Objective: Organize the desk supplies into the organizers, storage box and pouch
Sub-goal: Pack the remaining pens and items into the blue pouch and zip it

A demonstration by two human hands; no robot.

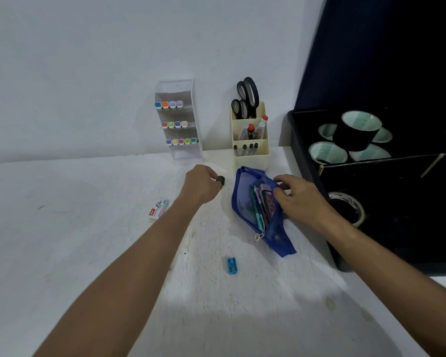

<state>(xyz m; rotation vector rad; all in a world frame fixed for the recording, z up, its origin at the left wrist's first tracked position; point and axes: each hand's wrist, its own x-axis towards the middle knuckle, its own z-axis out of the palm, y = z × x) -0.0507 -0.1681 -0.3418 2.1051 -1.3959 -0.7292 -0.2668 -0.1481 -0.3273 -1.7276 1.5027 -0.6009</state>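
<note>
We held a small dark object [220, 180] pinched in our left hand [202, 184], just left of the blue pouch [245, 202] on the counter [88, 228]. Our right hand [298, 195] gripped the pouch's open edge, its mouth running lengthwise toward us, so the left hand lay nearer for the drop.

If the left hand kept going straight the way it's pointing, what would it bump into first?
Probably the cream organizer. The left hand, pinching a small dark object, points up and right toward its base; depth is hard to judge.

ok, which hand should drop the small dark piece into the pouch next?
Left, probably. The left hand already pinches the small dark piece beside the blue pouch, while the right hand grips the pouch's edge, holding it open.
</note>
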